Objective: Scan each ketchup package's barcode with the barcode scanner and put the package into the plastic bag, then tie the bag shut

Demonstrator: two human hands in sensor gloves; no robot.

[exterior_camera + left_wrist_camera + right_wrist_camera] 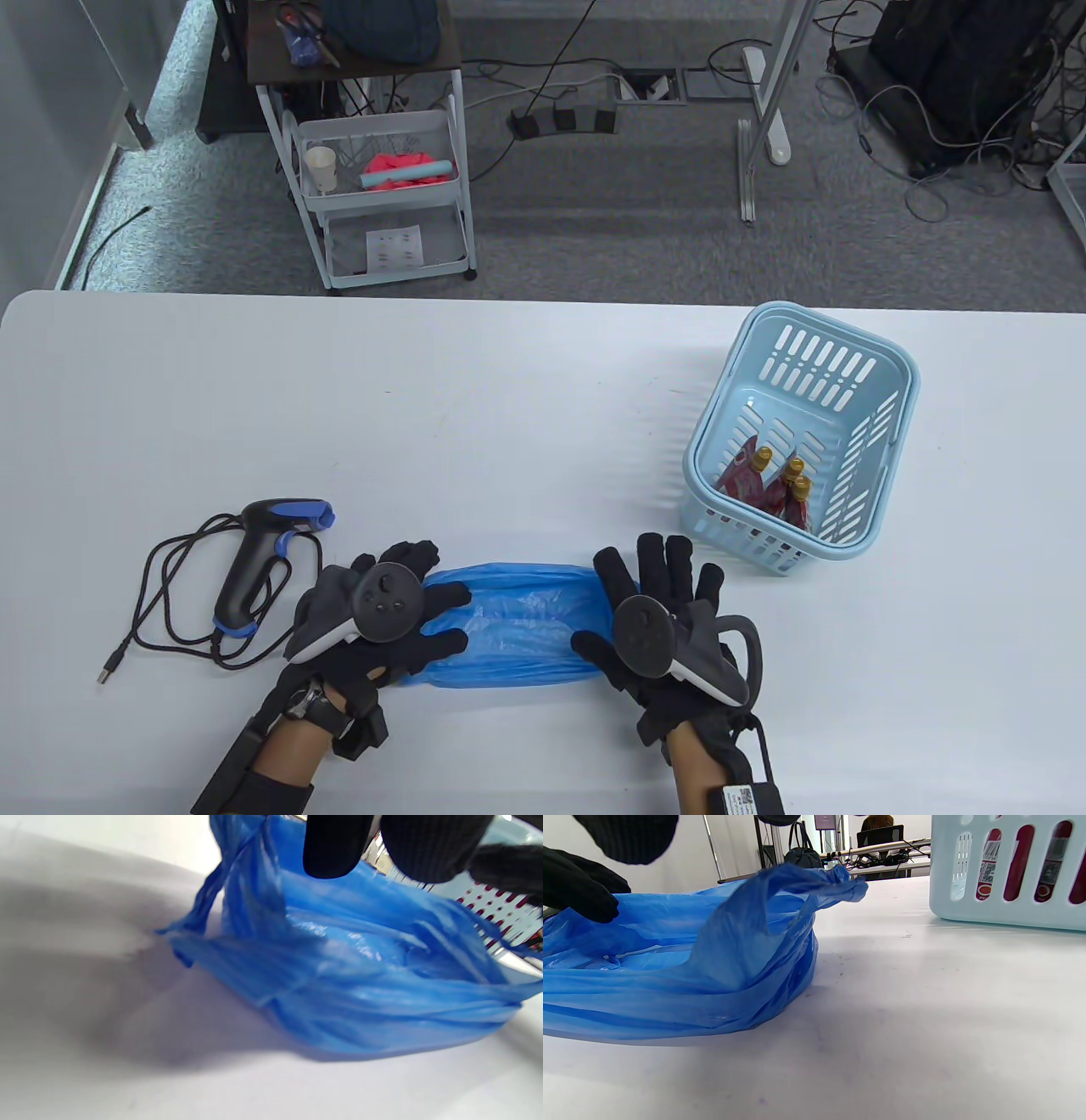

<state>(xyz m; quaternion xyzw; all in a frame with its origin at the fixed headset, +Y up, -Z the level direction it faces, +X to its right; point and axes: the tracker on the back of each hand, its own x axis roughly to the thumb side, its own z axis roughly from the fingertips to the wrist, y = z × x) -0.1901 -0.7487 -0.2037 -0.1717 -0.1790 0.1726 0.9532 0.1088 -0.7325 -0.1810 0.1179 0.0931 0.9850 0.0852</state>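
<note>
The left hand [382, 607] is laid w/ straight fingers on the left end of the blue plastic bag [517, 628]; the right hand [666, 620] is spread flat at its right end. Ketchup packages [768, 488] are kept in the basket [899, 373], right of the bag. The barcode scanner [259, 564] is left of the bag.

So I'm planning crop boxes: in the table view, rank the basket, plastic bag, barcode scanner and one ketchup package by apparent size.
1. light blue basket
2. blue plastic bag, partly hidden under both hands
3. barcode scanner
4. ketchup package, clearly the smallest
</note>
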